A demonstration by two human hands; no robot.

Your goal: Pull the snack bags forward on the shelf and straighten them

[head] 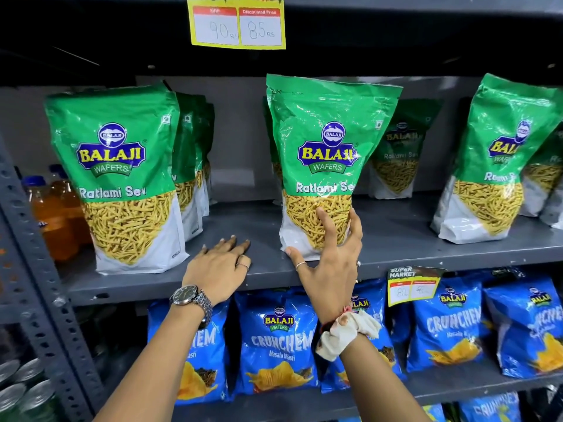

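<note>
A green Ratlami Sev bag stands upright in the middle of the grey shelf, near the front edge. My right hand cups its lower front, fingers spread around the base. My left hand, with a watch on the wrist, rests flat on the bare shelf to the left of that bag, holding nothing. Another bag of the same kind stands at the front left with several more lined up behind it. One bag stands far back behind the middle bag. A further bag stands at the right.
Blue Crunchem bags fill the shelf below. Orange drink bottles stand beyond the perforated upright at the left. A yellow price tag hangs from the shelf above, another price tag on this shelf's edge. Cans sit at the lower left.
</note>
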